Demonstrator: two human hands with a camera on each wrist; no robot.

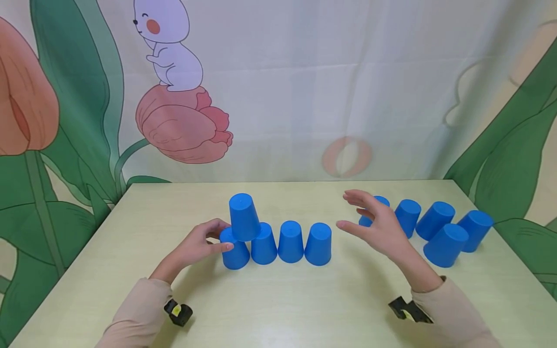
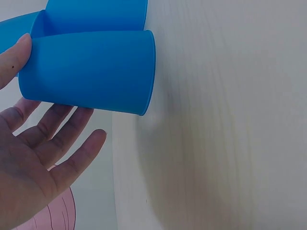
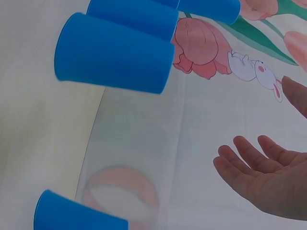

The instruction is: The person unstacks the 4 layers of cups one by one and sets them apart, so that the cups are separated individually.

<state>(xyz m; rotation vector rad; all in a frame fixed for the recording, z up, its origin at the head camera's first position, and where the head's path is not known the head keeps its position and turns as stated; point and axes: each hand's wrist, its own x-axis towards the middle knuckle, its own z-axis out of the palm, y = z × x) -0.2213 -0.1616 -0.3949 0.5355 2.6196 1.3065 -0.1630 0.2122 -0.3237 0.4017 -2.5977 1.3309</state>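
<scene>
Four upside-down blue cups stand in a row on the table, and a fifth blue cup [image 1: 244, 217] rests upside down across the two leftmost. My left hand [image 1: 202, 244] is at the leftmost cup [image 1: 236, 257] of the row. Its thumb [image 2: 14, 62] lies on the cup's near side, while the fingers reach round the far side, partly hidden in the head view. To the right of the row's rightmost cup [image 1: 318, 245], my right hand [image 1: 377, 226] hovers with fingers spread apart from the thumb, holding nothing.
Several more upside-down blue cups [image 1: 446, 245] stand at the right of the table [image 1: 278, 299]; one [image 1: 367, 220] is partly hidden behind my right hand. A printed curtain [image 1: 296, 96] with flowers and a white animal hangs behind the table's back edge.
</scene>
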